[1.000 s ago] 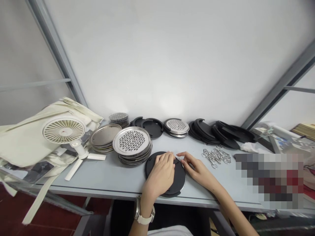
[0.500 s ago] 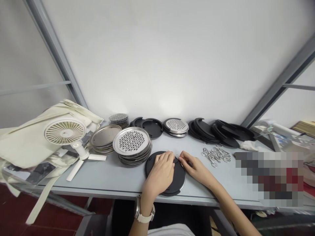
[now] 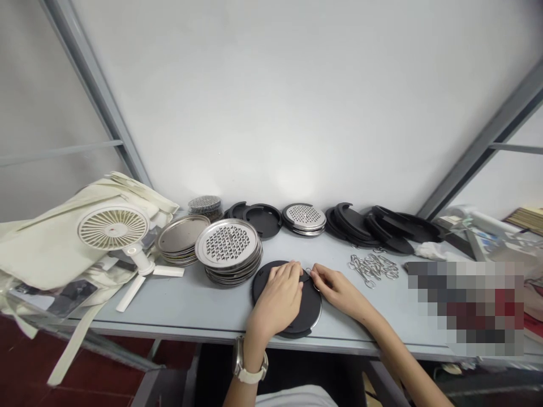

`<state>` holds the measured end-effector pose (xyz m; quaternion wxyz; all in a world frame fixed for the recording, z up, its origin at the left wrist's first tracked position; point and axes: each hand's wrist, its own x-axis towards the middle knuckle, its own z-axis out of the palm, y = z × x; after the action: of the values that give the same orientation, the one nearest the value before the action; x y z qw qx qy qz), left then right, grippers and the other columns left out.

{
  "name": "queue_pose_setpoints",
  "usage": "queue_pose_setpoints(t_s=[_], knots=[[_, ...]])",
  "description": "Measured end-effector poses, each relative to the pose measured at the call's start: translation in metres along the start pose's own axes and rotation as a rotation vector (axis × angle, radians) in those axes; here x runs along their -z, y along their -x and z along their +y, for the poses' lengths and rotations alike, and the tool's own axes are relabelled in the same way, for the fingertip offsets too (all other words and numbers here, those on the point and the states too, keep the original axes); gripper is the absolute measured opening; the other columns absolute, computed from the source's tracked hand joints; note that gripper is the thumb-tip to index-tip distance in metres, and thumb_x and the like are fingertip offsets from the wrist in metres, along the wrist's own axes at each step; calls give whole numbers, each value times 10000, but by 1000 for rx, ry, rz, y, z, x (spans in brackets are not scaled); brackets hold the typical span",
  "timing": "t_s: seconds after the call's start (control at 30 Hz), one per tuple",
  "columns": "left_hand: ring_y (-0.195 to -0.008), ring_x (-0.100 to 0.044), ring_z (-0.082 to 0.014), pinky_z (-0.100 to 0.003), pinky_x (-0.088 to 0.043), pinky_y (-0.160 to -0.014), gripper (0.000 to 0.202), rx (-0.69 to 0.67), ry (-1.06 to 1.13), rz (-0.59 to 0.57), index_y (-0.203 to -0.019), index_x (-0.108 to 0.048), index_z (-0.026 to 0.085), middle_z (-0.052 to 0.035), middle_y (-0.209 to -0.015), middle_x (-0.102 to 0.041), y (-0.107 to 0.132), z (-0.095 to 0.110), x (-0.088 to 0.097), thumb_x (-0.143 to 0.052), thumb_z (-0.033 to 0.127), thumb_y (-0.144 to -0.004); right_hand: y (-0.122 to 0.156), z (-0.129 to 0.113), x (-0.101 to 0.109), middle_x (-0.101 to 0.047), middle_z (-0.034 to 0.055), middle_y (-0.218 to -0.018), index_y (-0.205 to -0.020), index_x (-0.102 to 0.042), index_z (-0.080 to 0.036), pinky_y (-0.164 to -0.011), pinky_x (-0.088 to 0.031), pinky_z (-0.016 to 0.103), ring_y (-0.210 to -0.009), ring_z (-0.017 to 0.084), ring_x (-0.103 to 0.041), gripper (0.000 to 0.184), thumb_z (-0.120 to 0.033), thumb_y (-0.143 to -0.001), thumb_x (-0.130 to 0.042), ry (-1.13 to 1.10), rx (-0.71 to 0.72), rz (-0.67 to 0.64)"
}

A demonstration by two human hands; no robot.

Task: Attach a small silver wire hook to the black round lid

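A black round disc [image 3: 263,280] lies near the front edge of the grey table [image 3: 190,308]. My left hand [image 3: 278,299] rests on top of it with the fingers laid flat, pressing it down. My right hand [image 3: 335,288] sits at the disc's right rim, fingers pinched on a small metal ring clip [image 3: 309,272] held against the disc's edge. A white watch [image 3: 248,370] is on my left wrist.
Stacks of perforated metal discs [image 3: 227,246], plain metal plates [image 3: 180,237] and black rings [image 3: 365,226] line the back. A heap of metal clips [image 3: 373,267] lies right of my hands. A white fan [image 3: 114,229] and cloth bag [image 3: 51,249] occupy the left.
My right hand has slid slightly left, bringing the clip tighter against the disc's rim. The left hand stays on the disc.
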<state>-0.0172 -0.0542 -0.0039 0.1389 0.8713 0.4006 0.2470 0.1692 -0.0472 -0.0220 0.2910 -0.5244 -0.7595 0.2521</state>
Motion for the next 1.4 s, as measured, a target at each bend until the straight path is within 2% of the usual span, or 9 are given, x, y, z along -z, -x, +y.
queue_pose_setpoints(t_s=[0.43, 1.0, 1.4], knots=[[-1179, -462, -200, -385, -354, -1010, 221, -11, 13, 12, -1129, -421, 203, -70, -1204, -524, 0, -2, -2, -310, 169, -941, 0, 0, 0, -407, -53, -579, -660, -351, -218, -540, -312, 244, -552, 121, -413, 331, -380, -948, -340, -20, -6, -9], [-1135, -477, -200, -377, -360, -985, 228, 4, 5, 8, -1123, -425, 199, -73, -1155, -542, 0, 0, -1, -306, 152, -934, 1, 5, -2, -288, -72, -584, -668, -291, -216, -527, -246, 238, -558, 102, -291, 317, -363, -943, -344, -5, -37, -57], [-1129, -476, -184, -363, -354, -989, 216, -5, 14, 6, -1118, -420, 205, -58, -1137, -541, 0, 0, -1, -320, 154, -934, 1, 2, -1, -441, -43, -626, -716, -385, -212, -583, -327, 254, -585, 127, -441, 299, -355, -968, -313, 11, 9, -37]])
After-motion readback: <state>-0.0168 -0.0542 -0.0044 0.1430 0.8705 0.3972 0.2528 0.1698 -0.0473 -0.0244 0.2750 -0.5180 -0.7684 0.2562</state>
